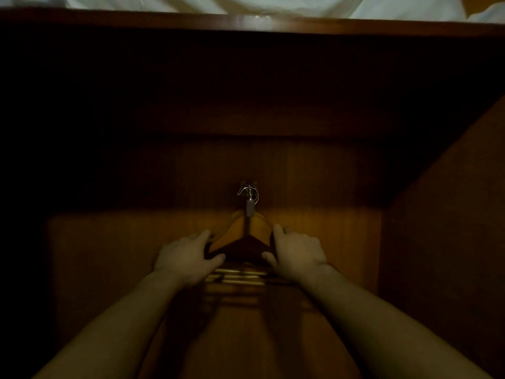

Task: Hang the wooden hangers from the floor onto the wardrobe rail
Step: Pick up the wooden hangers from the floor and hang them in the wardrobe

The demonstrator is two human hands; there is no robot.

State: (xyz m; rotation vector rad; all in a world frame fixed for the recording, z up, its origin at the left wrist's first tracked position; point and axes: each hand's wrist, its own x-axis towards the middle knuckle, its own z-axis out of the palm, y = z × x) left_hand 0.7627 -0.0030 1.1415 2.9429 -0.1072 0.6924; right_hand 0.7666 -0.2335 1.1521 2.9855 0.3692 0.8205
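Note:
Inside a dim wooden wardrobe, a bunch of wooden hangers [241, 239] hangs from a metal rail fitting [248, 191] on the back panel; their silver hooks ring the fitting. My left hand [185, 255] grips the left shoulders of the hangers, thumb below and fingers over the top. My right hand [296, 254] grips the right shoulders the same way. Pale trouser bars [237, 277] of several hangers show between my wrists. How many hangers sit in the bunch is too dark to tell.
The wardrobe's back panel [136, 242] is lit in a patch around the hangers. A side wall or door [451, 214] slants in on the right. A dark shelf edge [246, 23] runs across the top with white fabric [246, 4] above it.

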